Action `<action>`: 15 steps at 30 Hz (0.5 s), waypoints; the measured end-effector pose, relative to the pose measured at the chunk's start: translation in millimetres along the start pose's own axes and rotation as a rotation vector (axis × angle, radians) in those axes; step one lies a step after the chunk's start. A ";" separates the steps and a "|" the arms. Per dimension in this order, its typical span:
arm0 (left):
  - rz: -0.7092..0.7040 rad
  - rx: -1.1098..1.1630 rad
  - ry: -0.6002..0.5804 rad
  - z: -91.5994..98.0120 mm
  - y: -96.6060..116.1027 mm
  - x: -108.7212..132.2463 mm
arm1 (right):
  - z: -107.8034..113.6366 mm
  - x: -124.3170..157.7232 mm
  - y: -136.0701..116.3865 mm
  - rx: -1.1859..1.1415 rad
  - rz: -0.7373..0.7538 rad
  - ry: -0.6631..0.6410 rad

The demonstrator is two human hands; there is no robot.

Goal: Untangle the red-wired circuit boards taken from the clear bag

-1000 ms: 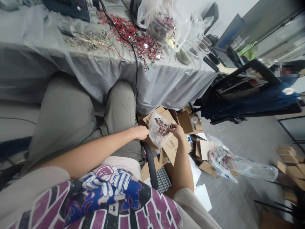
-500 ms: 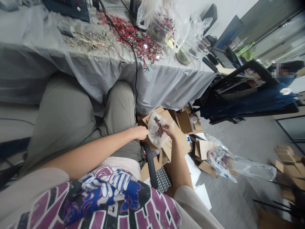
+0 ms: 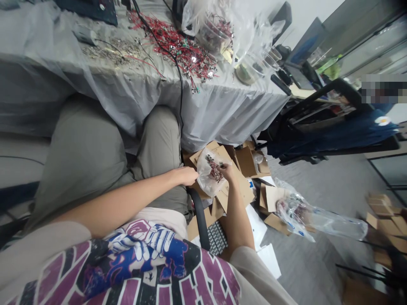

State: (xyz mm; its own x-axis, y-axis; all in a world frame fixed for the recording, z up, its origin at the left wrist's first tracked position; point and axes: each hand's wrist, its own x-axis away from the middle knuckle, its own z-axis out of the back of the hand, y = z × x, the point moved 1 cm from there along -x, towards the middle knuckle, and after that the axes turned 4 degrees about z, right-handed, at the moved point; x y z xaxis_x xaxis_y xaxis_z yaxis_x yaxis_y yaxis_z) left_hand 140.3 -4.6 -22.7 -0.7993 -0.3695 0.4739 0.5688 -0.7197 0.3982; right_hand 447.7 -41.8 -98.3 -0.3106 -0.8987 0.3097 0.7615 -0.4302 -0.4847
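Observation:
A clear plastic bag [image 3: 206, 178] hangs in front of me above flattened cardboard, with a dark cluster of small wired boards [image 3: 214, 171] inside it. My left hand [image 3: 186, 176] grips the bag's left edge. My right hand [image 3: 227, 170] is pinched at the bag's upper right side, its fingertips against the plastic beside the cluster. Whether those fingers reach inside the bag is hidden.
A grey-draped table [image 3: 133, 93] holds a tangled heap of red wires [image 3: 171, 46] and a clear bowl in plastic [image 3: 214, 36]. Below my hands lie cardboard boxes [image 3: 248, 163], a black keyboard [image 3: 216, 237] and a chair armrest [image 3: 196, 216]. Another plastic bag [image 3: 295, 214] lies on the grey floor.
Over the last second my right hand has shifted left, closer to the bag's cluster. The bag has turned slightly, and my left hand has stayed on its edge.

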 end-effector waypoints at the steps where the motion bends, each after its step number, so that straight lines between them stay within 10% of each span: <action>1: 0.000 0.002 0.001 -0.4 -0.3 -0.2 | 5.3 1.8 -0.3 0.033 -0.021 0.003; 15: -0.017 0.015 0.023 -3.0 -2.7 -1.6 | 37.1 17.4 -31.7 0.056 0.144 -0.052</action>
State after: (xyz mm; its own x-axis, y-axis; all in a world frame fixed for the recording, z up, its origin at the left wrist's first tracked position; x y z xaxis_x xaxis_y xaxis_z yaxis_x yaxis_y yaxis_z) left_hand 139.4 -3.8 -26.8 -0.8132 -0.3710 0.4485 0.5577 -0.7171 0.4180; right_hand 439.3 -40.7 -47.2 -0.1666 -0.9445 0.2831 0.8271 -0.2901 -0.4814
